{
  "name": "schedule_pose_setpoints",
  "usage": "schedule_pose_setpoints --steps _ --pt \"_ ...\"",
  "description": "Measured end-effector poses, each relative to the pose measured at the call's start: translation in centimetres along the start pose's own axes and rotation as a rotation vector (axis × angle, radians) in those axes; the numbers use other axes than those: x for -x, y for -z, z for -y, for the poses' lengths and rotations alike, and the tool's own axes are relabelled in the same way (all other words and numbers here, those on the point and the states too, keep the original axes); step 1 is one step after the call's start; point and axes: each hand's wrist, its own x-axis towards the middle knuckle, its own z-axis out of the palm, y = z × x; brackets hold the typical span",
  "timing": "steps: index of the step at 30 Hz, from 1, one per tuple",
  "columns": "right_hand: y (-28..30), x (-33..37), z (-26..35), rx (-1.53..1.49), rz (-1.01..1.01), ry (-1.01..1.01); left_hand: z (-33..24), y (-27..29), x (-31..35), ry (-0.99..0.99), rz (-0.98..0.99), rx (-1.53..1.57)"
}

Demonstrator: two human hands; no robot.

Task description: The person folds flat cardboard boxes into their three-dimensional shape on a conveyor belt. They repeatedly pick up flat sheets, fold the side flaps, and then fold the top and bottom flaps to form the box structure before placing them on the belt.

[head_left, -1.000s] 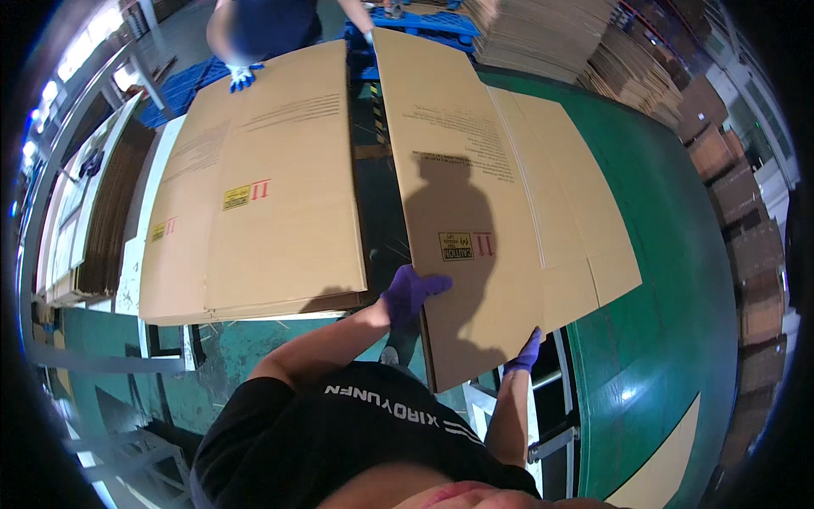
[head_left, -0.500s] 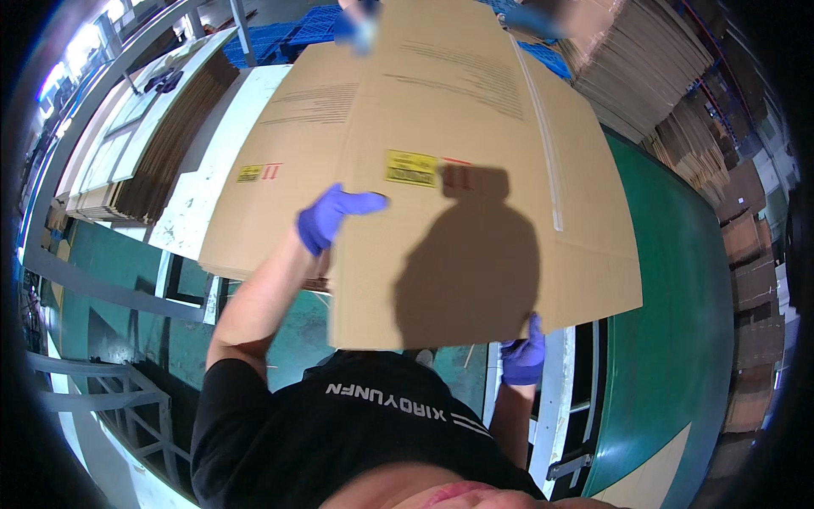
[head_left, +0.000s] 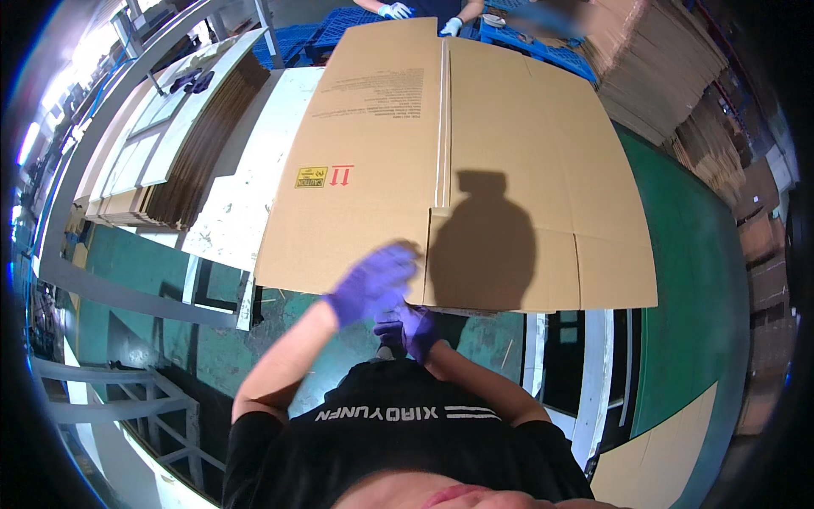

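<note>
A large flattened cardboard carton lies in front of me on other cardboard, with a pale seam strip running lengthwise and a yellow label and red arrows printed on it. My left hand, in a purple glove, is over the carton's near edge, blurred by motion, its fingers stretched out and nothing visible in them. Just below that edge is my right hand, also purple-gloved, close under the left one. Its fingers are partly hidden, so I cannot tell whether it touches the cardboard.
At the far edge are a co-worker's white-gloved hands, with blue pallets nearby. A stack of cardboard sheets stands on the white table at left. A green surface lies at right, and tall cardboard stacks rise behind it.
The lifted carton sheet has come down flat, with a different panel and seam now on view. Both hands have left its sides and come together at the near edge; the right moved left.
</note>
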Motion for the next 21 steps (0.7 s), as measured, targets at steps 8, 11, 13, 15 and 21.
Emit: schedule_pose_setpoints --steps 8,11,13,15,21 --pt "10.0 3.5 5.3 0.174 0.391 -0.214 0.7 -6.0 0.4 -0.035 0.198 -0.73" --pt "14.9 11.4 10.4 0.385 -0.122 0.177 3.0 -7.4 1.7 -0.136 0.119 -0.927" --pt "22.8 13.9 13.7 0.026 -0.109 0.671 3.4 -6.7 2.1 -0.102 0.155 -0.853" --pt "26.3 16.2 17.8 0.277 -0.898 1.067 2.5 -5.5 1.9 -0.034 0.24 -0.763" --pt "50.4 18.8 24.4 -0.243 -1.065 1.148 4.1 -5.8 1.5 -0.091 0.231 -0.815"
